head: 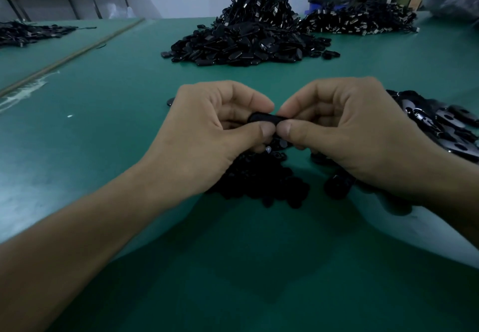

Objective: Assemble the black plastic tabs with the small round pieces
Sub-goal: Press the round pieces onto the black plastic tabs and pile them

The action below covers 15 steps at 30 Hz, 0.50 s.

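Pinching one black plastic tab [267, 118] between both hands, held up above the green table mat [103, 129]. Left hand [220, 124] curled, thumb and forefinger clamped on the tab's left end, other fingers folded under. Right hand [344, 129] curled the same way, thumb and forefinger on the tab's right end. Thumb tips almost touching just below the tab. Tab roughly level, long side running left to right, mostly covered by fingertips, only the middle strip showing. Cannot tell whether a round piece sits in it.

Directly under the hands, on the mat: heap of small round pieces [259, 178], dark, partly hidden by the left palm and wrist. A few more dark bits under the right hand, too dim to identify. Lone round piece [170, 102] on the mat just beside the left hand's knuckles.

Just right of the right hand: spread of loose tabs [440, 126], flat, glossy, with holes.

Well apart from the hands, back centre: big tab heap [246, 46] with a cable tangle [259, 2] on top. Back right: plug heap [363, 20], blue container [318, 3] behind. Far left: low dark heap [28, 32], contents unclear.

Bare forearms entering from the bottom corners.
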### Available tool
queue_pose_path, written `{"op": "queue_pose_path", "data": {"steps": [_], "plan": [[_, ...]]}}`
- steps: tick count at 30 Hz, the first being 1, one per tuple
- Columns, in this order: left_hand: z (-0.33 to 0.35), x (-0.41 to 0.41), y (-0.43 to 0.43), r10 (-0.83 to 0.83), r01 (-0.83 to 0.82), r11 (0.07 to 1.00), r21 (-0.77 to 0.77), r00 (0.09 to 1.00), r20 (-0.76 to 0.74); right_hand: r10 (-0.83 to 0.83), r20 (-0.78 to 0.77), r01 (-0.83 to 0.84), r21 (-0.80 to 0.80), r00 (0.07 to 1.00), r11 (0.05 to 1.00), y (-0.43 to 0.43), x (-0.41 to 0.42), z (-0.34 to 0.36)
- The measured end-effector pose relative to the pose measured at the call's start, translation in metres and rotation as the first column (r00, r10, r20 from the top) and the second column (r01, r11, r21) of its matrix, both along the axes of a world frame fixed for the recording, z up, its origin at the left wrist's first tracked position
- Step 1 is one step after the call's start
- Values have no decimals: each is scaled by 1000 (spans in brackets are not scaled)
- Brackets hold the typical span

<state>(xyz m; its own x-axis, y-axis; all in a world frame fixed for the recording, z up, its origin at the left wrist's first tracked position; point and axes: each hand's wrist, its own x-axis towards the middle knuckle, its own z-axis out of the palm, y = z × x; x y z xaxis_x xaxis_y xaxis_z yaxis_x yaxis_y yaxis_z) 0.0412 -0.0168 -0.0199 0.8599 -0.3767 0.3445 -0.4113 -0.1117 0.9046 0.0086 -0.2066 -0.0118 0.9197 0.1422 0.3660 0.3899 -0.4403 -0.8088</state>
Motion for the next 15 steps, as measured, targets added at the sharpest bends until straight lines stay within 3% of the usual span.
{"op": "queue_pose_path", "data": {"steps": [8,15], "plan": [[4,-6,-3,5,-8,998,65,998,58,-50,44,56,-133,998,990,0,-2,2],[5,-4,1,-38,38,998,43,999,-1,-97,39,102,-140,995,985,5,-4,3]]}}
